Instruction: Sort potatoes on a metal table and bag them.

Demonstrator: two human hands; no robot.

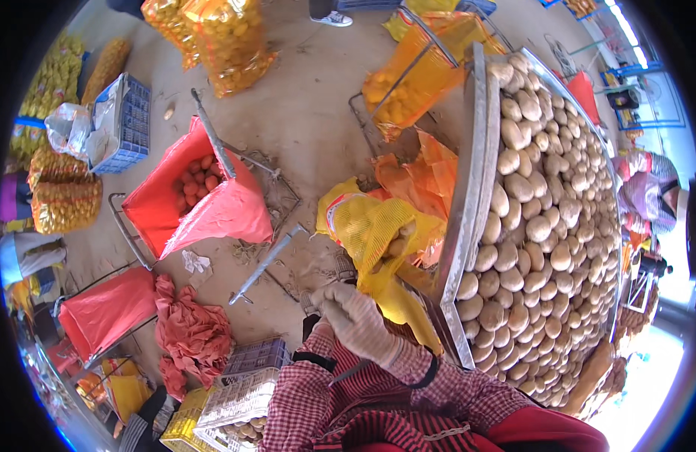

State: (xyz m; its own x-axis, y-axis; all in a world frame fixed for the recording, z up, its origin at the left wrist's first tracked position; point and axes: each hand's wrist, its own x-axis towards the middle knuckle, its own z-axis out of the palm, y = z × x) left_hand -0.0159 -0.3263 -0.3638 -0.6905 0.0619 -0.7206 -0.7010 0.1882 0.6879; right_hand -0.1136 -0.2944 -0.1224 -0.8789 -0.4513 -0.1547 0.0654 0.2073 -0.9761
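Observation:
My right hand [353, 322], in a pale, soiled knit glove, is raised before my body with its fingers curled. My left hand [323, 323] lies close against it, mostly hidden behind it. Whether either hand holds something cannot be told. A narrow dark strip [350, 373] shows below my right wrist. Just beyond the hands, a yellow mesh bag [376, 226] with a few potatoes leans beside the metal-edged sorting table [455, 248]. Many potatoes [537, 229] cover that table at the right.
A red sack [229, 212] of reddish potatoes hangs open on a metal frame. An orange mesh bag [410, 73] stands on another. A blue metal bar [266, 265], crumpled red sacks [192, 333] and a white crate [237, 398] lie left of me. A co-worker [652, 192] is beyond the table.

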